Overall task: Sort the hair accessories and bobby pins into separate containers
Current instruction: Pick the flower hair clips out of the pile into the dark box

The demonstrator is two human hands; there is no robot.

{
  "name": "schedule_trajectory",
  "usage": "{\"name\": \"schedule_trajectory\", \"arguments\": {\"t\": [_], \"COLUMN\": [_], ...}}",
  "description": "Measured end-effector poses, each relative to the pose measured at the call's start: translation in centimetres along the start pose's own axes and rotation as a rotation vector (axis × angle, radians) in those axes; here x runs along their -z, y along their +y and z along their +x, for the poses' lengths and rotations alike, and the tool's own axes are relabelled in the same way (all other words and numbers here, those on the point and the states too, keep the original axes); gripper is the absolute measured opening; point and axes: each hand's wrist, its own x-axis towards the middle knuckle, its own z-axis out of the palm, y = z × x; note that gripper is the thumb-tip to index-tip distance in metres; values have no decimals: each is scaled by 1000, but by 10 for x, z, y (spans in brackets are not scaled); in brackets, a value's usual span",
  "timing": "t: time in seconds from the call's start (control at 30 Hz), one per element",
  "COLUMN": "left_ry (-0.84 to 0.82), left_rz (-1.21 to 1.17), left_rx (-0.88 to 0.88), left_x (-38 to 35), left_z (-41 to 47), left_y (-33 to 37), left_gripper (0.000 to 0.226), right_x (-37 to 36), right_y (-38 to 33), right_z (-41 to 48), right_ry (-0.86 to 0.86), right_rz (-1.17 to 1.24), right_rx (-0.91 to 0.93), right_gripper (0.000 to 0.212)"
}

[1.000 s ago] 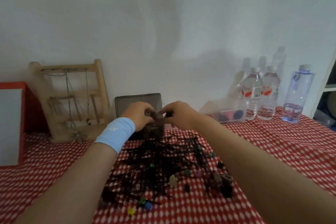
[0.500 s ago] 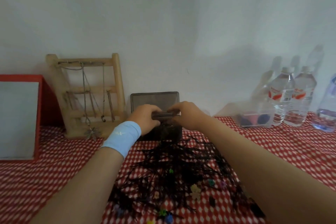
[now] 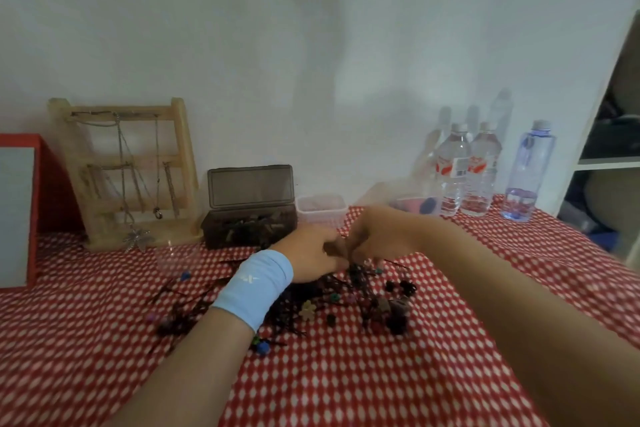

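1. Our left hand (image 3: 313,255) and right hand (image 3: 375,236) meet fingertip to fingertip just above the far edge of the pile of bobby pins (image 3: 311,302). The fingers of both are curled inward, but the frame is blurred and we cannot tell whether either hand holds anything.
2. The pile lies directly under and just nearer than our hands on the red checked cloth (image 3: 346,374), with small hair accessories (image 3: 394,312) scattered through it, most of them below and right of the right hand.
3. Just beyond the left hand stands the dark box (image 3: 249,222), its lid upright and dark items inside.
4. Right behind where the hands meet sits a small clear container (image 3: 320,206); another clear tub (image 3: 415,206) lies beyond the right hand.
5. A light blue wristband (image 3: 254,286) wraps our left wrist.
6. Far left of the hands stands a wooden jewellery rack (image 3: 128,170); far right, water bottles (image 3: 467,173).
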Motion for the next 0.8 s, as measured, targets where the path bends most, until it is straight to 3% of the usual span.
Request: {"name": "schedule_trajectory", "arguments": {"t": [0.23, 0.37, 0.53, 0.8], "left_ry": [-167, -150, -108, 9], "left_rz": [53, 97, 105, 25], "left_rx": [-89, -114, -112, -110], "left_x": [-33, -45, -48, -33], "left_z": [-14, -15, -15, -20], "left_y": [34, 42, 44, 43], "left_gripper": [25, 30, 17, 12], "right_x": [5, -3, -12, 0], "right_y": [15, 22, 22, 28], "right_z": [-49, -56, -60, -59], "right_ry": [-166, -182, -161, -123], "right_rz": [-164, -200, -183, -40], "right_rx": [8, -23, -44, -65], "right_gripper": [27, 41, 69, 31]}}
